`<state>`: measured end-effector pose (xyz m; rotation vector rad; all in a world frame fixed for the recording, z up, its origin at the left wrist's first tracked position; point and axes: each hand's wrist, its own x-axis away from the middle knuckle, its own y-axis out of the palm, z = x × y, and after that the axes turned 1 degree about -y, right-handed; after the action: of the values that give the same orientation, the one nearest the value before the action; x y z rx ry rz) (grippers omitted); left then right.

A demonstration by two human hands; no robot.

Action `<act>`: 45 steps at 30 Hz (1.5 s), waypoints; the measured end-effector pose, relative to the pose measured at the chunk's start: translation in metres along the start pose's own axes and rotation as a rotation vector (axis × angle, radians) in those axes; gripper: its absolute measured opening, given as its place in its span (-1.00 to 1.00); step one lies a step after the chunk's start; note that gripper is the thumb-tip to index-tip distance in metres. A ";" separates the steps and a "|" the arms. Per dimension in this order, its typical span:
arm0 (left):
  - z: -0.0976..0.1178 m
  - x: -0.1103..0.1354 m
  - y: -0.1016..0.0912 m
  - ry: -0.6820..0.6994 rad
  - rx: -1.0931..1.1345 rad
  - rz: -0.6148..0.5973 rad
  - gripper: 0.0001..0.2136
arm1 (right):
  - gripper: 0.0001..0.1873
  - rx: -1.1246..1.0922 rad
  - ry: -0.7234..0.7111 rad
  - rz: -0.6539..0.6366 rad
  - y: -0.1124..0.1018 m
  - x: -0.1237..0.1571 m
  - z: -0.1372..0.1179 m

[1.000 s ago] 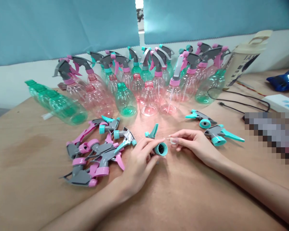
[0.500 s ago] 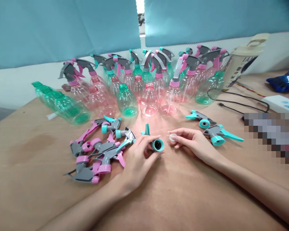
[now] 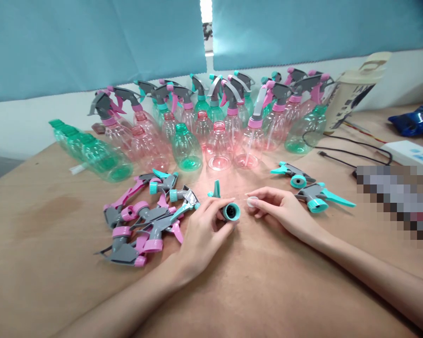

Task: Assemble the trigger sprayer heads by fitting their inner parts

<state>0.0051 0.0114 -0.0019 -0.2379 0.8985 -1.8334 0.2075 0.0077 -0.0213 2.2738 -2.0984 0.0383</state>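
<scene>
Sprayer, turquoise-grey plastic: our left hand gripping; round white disc: right hand pinching; translucent bottles: some capped, others standing open.

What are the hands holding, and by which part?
Left hand: grey and turquoise plastic spray head, gripped at its collar end. Right hand: small round whitish disc, material unclear, pinched at its edge.

Bright gap between blue panels, perhaps blinds; white wall, wooden tabletop.
</scene>
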 end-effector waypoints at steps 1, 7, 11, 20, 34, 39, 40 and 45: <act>0.000 0.000 0.000 0.003 0.001 0.003 -0.64 | -0.75 0.000 -0.002 -0.002 0.000 0.000 0.000; 0.001 0.001 0.001 0.013 0.010 0.023 -0.66 | -0.74 0.017 -0.004 0.008 0.001 0.001 0.000; 0.001 0.002 0.001 0.006 0.018 0.011 -0.64 | -0.74 0.062 -0.002 -0.003 0.002 0.003 -0.003; 0.000 0.005 0.006 0.074 0.081 -0.019 -0.62 | -0.81 0.042 -0.085 0.032 0.014 0.023 -0.021; 0.001 0.007 0.007 0.071 0.083 -0.040 -0.62 | -0.86 0.125 -0.133 0.060 0.006 0.018 -0.019; -0.001 0.007 0.007 0.070 0.076 -0.052 -0.63 | -0.77 0.156 -0.091 0.040 0.007 0.017 -0.017; -0.002 0.007 0.007 0.070 0.074 -0.053 -0.63 | -0.76 0.154 -0.092 0.040 0.007 0.018 -0.017; -0.002 0.007 0.007 0.068 0.068 -0.054 -0.63 | -0.75 0.128 -0.099 0.054 0.008 0.019 -0.021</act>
<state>0.0060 0.0047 -0.0095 -0.1597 0.8818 -1.9283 0.2012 -0.0108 0.0010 2.3346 -2.2684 0.0649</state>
